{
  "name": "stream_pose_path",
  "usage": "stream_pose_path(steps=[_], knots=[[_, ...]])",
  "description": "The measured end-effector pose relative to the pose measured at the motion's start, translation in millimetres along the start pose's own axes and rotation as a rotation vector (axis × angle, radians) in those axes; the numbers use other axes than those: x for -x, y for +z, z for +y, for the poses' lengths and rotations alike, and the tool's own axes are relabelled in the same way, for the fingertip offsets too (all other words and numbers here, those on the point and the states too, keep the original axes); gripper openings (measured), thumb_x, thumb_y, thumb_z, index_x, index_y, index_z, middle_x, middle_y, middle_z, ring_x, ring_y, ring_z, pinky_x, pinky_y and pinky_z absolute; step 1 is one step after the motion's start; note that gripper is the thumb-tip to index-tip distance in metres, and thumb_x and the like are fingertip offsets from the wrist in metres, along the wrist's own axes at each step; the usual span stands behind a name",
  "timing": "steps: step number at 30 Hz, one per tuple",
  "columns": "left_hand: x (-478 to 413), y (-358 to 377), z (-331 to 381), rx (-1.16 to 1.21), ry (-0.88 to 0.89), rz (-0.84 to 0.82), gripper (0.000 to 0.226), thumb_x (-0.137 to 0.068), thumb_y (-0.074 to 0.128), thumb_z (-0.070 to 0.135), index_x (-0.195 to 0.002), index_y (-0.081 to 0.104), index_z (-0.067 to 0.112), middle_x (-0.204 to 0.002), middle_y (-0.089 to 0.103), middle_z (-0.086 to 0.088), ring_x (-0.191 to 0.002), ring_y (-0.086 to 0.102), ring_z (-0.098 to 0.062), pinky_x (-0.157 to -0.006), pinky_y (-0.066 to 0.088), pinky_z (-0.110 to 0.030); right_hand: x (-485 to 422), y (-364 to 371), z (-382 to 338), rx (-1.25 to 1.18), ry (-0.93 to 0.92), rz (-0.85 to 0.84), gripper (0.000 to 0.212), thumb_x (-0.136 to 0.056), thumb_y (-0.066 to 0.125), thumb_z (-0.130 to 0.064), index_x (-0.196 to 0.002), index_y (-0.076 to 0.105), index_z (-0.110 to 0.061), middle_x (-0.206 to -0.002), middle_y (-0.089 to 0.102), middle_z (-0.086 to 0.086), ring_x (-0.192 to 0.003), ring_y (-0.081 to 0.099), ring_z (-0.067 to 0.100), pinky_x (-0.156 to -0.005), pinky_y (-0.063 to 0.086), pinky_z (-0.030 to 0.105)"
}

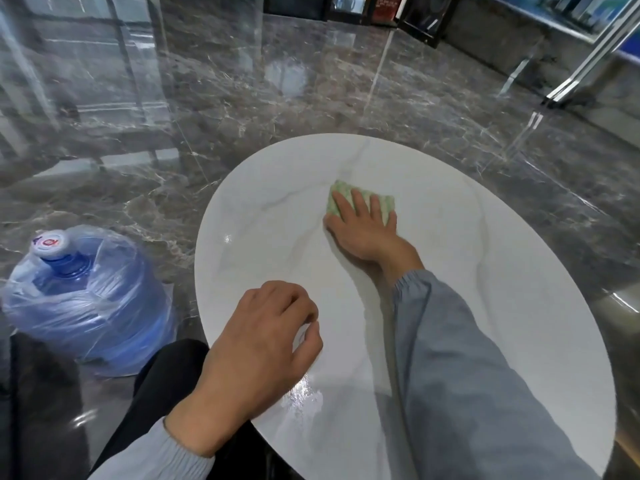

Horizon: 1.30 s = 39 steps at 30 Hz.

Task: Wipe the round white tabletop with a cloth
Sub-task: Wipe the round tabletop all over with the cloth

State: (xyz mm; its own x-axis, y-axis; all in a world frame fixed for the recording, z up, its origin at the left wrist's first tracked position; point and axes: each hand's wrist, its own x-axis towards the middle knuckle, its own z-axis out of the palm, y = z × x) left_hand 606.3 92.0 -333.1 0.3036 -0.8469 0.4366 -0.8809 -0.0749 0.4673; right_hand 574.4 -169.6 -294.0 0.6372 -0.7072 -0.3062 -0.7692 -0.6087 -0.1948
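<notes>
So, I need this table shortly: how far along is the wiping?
Near edge by the left hand glistens wet, likely wiped. The right hand presses the green cloth flat on the tabletop. Far and right parts look dry, so probably remain.

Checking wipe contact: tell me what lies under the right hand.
A green-and-white cloth lies under the right hand, fingers straight, on the round white tabletop. The hand covers the cloth's middle and near edge; the tabletop beneath is hidden.

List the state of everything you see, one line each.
tabletop: glossy, shiny patch near front edge
right hand: fingers straight, pressing down
cloth: flat on tabletop, under right hand
left hand: loosely curled, holding nothing
water jug: upright on floor, capped, plastic-wrapped
</notes>
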Motion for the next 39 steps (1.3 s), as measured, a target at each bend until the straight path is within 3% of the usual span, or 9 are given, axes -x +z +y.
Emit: stream_pose_path(steps=[6, 15, 19, 24, 30, 33, 36, 39], knots=[[2, 0, -1, 0.023, -0.030, 0.026, 0.001, -0.094, 0.064, 0.024, -0.094, 0.063, 0.023, -0.099, 0.055, 0.013, -0.094, 0.053, -0.011, -0.082, 0.046, -0.033, -10, 2, -6, 0.019, -0.031, 0.037, 0.064, -0.105, 0.019, -0.059, -0.163, -0.004, -0.045, -0.172, -0.018, -0.007, -0.157, -0.023, 0.028, -0.121, -0.018, 0.060], [2, 2, -5, -0.031, -0.010, -0.008, 0.014, -0.096, 0.059, 0.036, -0.102, 0.066, 0.026, -0.107, 0.056, 0.013, -0.103, 0.054, -0.012, -0.090, 0.038, -0.025, 138, 54, 11, 0.075, -0.171, 0.061, 0.061, -0.106, 0.014, -0.061, -0.158, -0.017, -0.052, -0.166, -0.032, -0.015, -0.150, -0.039, 0.016, -0.121, -0.023, 0.051], [2, 3, -4, -0.064, -0.005, -0.023, 0.020, -0.096, 0.057, 0.041, -0.105, 0.068, 0.027, -0.110, 0.058, 0.013, -0.105, 0.055, -0.013, -0.090, 0.039, -0.028, 165, 63, 23, 0.086, -0.198, 0.080, 0.060, -0.106, 0.016, -0.061, -0.155, -0.018, -0.058, -0.166, -0.029, -0.020, -0.149, -0.038, 0.010, -0.123, -0.019, 0.050], [3, 3, -5, -0.067, -0.014, -0.046, 0.023, -0.096, 0.054, 0.043, -0.106, 0.068, 0.029, -0.111, 0.058, 0.015, -0.107, 0.054, -0.012, -0.090, 0.033, -0.025, 136, 44, 50, 0.044, -0.168, 0.056, 0.059, -0.106, 0.018, -0.060, -0.159, -0.007, -0.056, -0.169, -0.020, -0.022, -0.154, -0.028, 0.012, -0.124, -0.017, 0.049], [2, 3, -3, -0.031, -0.023, -0.013, 0.019, -0.095, 0.054, 0.042, -0.100, 0.069, 0.031, -0.106, 0.057, 0.018, -0.104, 0.055, -0.009, -0.089, 0.035, -0.024, 66, -4, 141, -0.023, 0.212, 0.077, 0.060, -0.106, 0.018, -0.060, -0.161, -0.004, -0.049, -0.172, -0.015, -0.013, -0.158, -0.018, 0.021, -0.124, -0.011, 0.055], [2, 5, -3, -0.042, -0.023, -0.017, 0.018, -0.095, 0.056, 0.043, -0.101, 0.069, 0.031, -0.107, 0.057, 0.019, -0.104, 0.054, -0.008, -0.090, 0.035, -0.023, 42, -17, 147, -0.065, 0.319, 0.066, 0.062, -0.105, 0.019, -0.060, -0.162, -0.004, -0.049, -0.172, -0.017, -0.010, -0.158, -0.018, 0.027, -0.123, -0.013, 0.059], [2, 5, -4, -0.042, -0.030, -0.017, 0.017, -0.094, 0.058, 0.043, -0.102, 0.069, 0.032, -0.108, 0.058, 0.019, -0.105, 0.054, -0.007, -0.091, 0.034, -0.021, 19, -19, 104, -0.063, 0.263, 0.046, 0.063, -0.104, 0.020, -0.059, -0.162, -0.004, -0.048, -0.172, -0.017, -0.009, -0.157, -0.020, 0.031, -0.121, -0.017, 0.060], [1, 5, -4, -0.043, -0.042, -0.022, 0.015, -0.094, 0.059, 0.043, -0.102, 0.067, 0.033, -0.108, 0.057, 0.018, -0.104, 0.054, -0.007, -0.091, 0.034, -0.022, 3, -9, 31, 0.009, 0.053, 0.013, 0.064, -0.104, 0.019, -0.060, -0.162, -0.005, -0.049, -0.172, -0.020, -0.009, -0.156, -0.024, 0.031, -0.120, -0.020, 0.060]])
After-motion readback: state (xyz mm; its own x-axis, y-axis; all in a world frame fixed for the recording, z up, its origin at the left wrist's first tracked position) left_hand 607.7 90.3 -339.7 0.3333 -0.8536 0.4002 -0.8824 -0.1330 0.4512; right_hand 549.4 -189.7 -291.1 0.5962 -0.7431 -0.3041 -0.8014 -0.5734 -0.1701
